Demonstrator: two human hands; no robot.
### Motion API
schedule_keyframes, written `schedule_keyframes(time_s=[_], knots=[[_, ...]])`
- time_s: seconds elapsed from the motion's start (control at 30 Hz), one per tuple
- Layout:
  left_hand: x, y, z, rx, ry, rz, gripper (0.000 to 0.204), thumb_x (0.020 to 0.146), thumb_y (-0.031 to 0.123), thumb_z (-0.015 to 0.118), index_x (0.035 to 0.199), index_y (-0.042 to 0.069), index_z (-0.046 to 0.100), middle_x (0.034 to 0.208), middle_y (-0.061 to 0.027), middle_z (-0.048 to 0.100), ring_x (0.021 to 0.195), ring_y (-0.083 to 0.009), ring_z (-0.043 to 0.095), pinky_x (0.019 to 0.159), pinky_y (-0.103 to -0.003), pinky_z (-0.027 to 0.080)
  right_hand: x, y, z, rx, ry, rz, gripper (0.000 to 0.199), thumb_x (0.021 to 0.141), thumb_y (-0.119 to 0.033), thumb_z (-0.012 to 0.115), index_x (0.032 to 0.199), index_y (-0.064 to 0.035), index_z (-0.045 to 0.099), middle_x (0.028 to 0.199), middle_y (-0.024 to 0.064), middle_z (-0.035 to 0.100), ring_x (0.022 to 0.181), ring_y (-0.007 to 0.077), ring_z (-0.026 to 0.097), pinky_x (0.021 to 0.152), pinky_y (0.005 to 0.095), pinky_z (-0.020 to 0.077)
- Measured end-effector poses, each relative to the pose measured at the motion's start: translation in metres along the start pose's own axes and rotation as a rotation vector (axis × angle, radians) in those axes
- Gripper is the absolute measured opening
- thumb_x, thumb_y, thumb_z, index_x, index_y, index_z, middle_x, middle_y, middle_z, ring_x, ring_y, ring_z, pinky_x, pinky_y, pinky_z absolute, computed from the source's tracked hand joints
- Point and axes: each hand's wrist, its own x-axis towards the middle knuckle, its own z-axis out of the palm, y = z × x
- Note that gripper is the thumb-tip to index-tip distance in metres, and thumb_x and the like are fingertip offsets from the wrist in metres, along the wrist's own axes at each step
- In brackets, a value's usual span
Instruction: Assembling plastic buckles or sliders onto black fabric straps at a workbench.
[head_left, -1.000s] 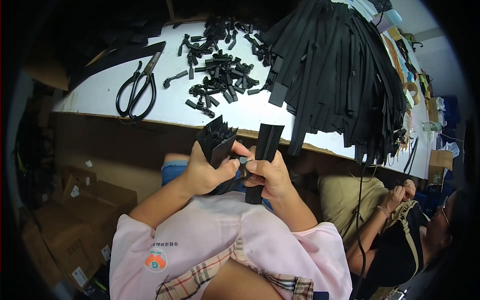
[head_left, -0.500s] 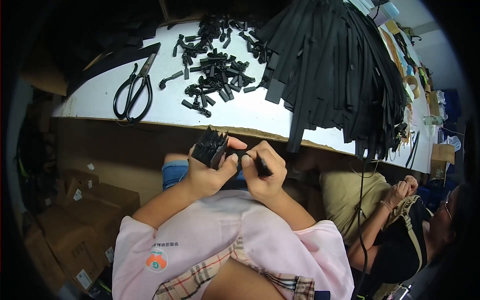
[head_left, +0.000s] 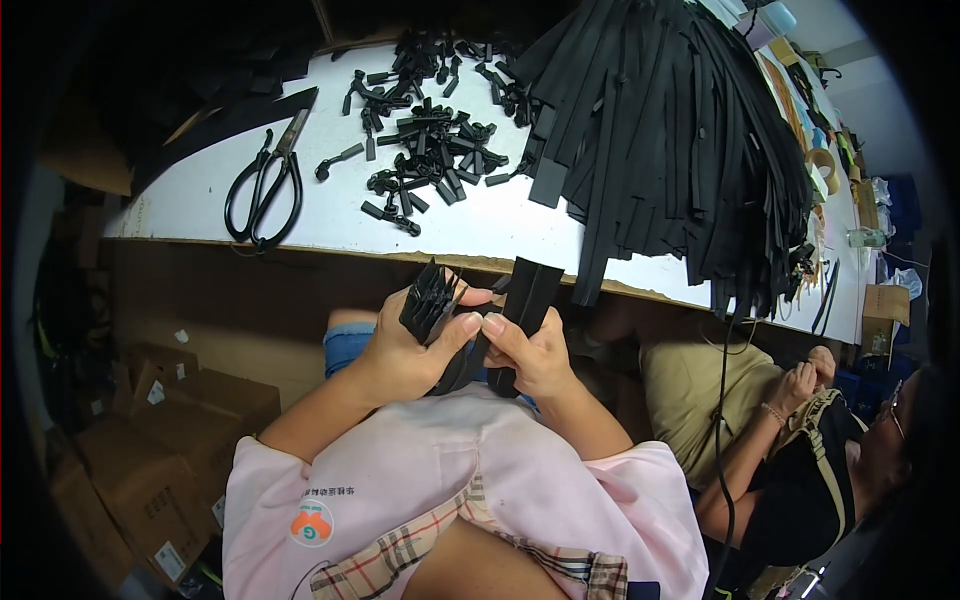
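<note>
Above my lap, just off the table's near edge, my left hand (head_left: pixel 395 350) is closed round a bundle of black zipper tapes (head_left: pixel 427 302), their ends fanned upward. My right hand (head_left: pixel 538 355) pinches one wide black zipper tape (head_left: pixel 532 290), which stands up with a line down its middle. Both thumbs nearly meet, and a small dark piece shows between the hands; it may be a zipper slider, but fingers partly hide it. Several black zipper sliders with long pulls (head_left: pixel 440 145) lie heaped on the table beyond my hands.
Black-handled scissors (head_left: pixel 268 190) lie at the left of the white table (head_left: pixel 330 215). A thick sheaf of black tapes (head_left: pixel 660 150) drapes over its edge at right. Cardboard boxes (head_left: pixel 215 405) stand low left. Another person (head_left: pixel 790 450) sits to the right, beside a hanging black cord (head_left: pixel 722 430).
My right hand has turned, and its zipper tape, bunched in the palm before, now stands upright and flat. The left hand's bundle has shifted slightly right and tilted up.
</note>
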Motion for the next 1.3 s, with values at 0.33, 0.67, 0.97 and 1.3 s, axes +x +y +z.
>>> schedule_keyframes(time_s=[0.33, 0.67, 0.97, 1.3], knots=[[-0.001, 0.002, 0.003, -0.082, 0.060, -0.044, 0.011, 0.080, 0.011, 0.056, 0.084, 0.001, 0.054, 0.073, -0.0014, 0.051, 0.067, -0.0076, 0.047, 0.061, -0.021, 0.039, 0.004, -0.007, 0.005, -0.769, 0.160, -0.697, 0.010, 0.067, 0.000, 0.061, 0.073, 0.0007, 0.054, 0.064, 0.0065, 0.051, 0.050, 0.0118, 0.045, 0.043, 0.0234, 0.0350], [0.010, -0.006, 0.001, -0.304, 0.134, -0.196, 0.013, 0.080, 0.014, 0.055, 0.080, 0.001, 0.053, 0.061, -0.0001, 0.049, 0.050, -0.0037, 0.042, 0.044, -0.018, 0.034, -0.001, -0.008, 0.004, -0.433, -0.245, -0.209, 0.038, 0.063, -0.007, 0.058, 0.100, -0.0007, 0.048, 0.077, 0.0070, 0.053, 0.066, 0.0116, 0.051, 0.062, 0.0222, 0.0421], [0.002, -0.001, -0.009, -0.077, -0.202, -0.314, 0.023, 0.070, 0.012, 0.063, 0.087, 0.001, 0.053, 0.076, -0.0001, 0.054, 0.069, -0.0072, 0.049, 0.060, -0.022, 0.042, 0.020, -0.030, 0.019, -1.221, 0.023, -1.031, 0.049, 0.054, -0.005, 0.065, 0.102, -0.0016, 0.056, 0.066, 0.0063, 0.049, 0.050, 0.0172, 0.049, 0.046, 0.0256, 0.0411], [-0.005, -0.003, -0.001, -0.776, -0.167, -0.469, 0.030, 0.082, 0.038, 0.051, 0.086, 0.008, 0.048, 0.058, 0.0032, 0.036, 0.047, -0.0034, 0.032, 0.040, -0.016, 0.026, 0.016, -0.016, 0.010, -1.149, 0.084, -1.301, 0.036, 0.057, -0.002, 0.067, 0.091, 0.0010, 0.058, 0.066, 0.0064, 0.054, 0.048, 0.0139, 0.047, 0.042, 0.0220, 0.0353]])
